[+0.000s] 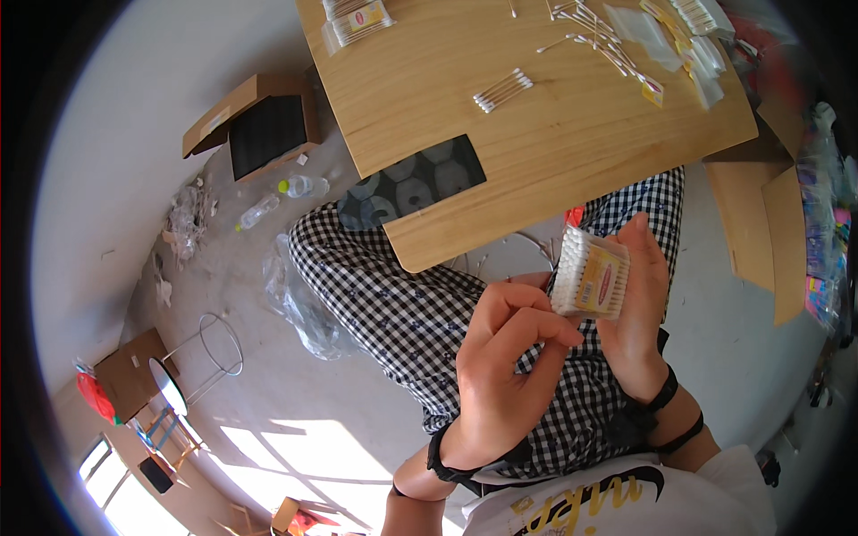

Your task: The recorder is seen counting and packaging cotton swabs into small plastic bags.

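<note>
A clear pack of cotton swabs [590, 277] with a yellow label is held over my lap, just off the table's near edge. My right hand [642, 308] grips it along its right side, with the white swab tips facing left. Curled beside the pack's lower left corner is my left hand [514, 357], its thumb and forefinger pressed together. Whether those fingertips pinch the wrapper or something small cannot be made out. On the table [411, 98] lies a short row of cotton swabs [503, 90]. Loose swabs [601, 37] are scattered farther back.
More swab packs [359, 22] sit at the table's far left, and plastic sleeves [645, 37] at its far right. A dark patterned panel [416, 183] fills the table's near cutout. Open cardboard boxes [746, 219] flank the table. Bottles [304, 186] lie on the floor.
</note>
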`<state>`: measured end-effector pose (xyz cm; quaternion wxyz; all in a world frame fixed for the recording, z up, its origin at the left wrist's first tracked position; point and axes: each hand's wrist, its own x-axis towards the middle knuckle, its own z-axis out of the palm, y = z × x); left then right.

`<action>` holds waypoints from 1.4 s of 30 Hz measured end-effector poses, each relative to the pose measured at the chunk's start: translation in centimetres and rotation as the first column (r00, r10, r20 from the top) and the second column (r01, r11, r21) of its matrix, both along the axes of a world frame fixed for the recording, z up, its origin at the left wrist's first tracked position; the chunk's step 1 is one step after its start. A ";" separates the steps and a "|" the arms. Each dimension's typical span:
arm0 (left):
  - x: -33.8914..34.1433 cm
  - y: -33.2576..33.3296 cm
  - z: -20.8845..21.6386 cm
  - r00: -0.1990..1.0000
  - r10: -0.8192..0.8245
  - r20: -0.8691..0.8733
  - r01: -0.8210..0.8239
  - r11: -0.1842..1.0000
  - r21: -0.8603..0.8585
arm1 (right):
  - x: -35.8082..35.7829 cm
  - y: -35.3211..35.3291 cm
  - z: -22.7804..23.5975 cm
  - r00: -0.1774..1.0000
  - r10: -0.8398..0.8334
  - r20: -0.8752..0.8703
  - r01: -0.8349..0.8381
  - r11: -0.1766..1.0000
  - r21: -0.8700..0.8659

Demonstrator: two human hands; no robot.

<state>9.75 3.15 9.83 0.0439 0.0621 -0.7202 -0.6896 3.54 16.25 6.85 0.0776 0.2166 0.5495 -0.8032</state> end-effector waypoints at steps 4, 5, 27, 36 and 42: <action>-0.1 0.8 0.1 0.991 0.134 -0.002 -0.130 0.968 0.213 | 0.0 -0.3 0.3 0.997 0.006 0.071 -0.001 0.997 -0.075; -0.2 0.7 -0.1 0.991 0.131 -0.002 -0.128 0.968 0.214 | 0.0 -0.3 0.4 0.993 -0.007 0.115 0.017 0.996 -0.093; -1.3 -2.1 0.1 0.982 -0.117 -0.150 0.089 0.979 -0.182 | 0.2 1.1 -0.1 0.989 0.115 0.088 -0.110 0.992 -0.055; -1.9 -1.4 -1.8 0.955 -0.235 -0.180 0.193 0.956 -0.221 | -0.1 0.5 0.2 0.967 0.163 0.196 -0.150 0.986 -0.076; -1.2 -1.4 -3.5 0.991 -0.053 -0.123 0.062 0.995 0.073 | -0.5 2.3 1.1 0.913 0.401 0.078 -0.370 0.892 -0.262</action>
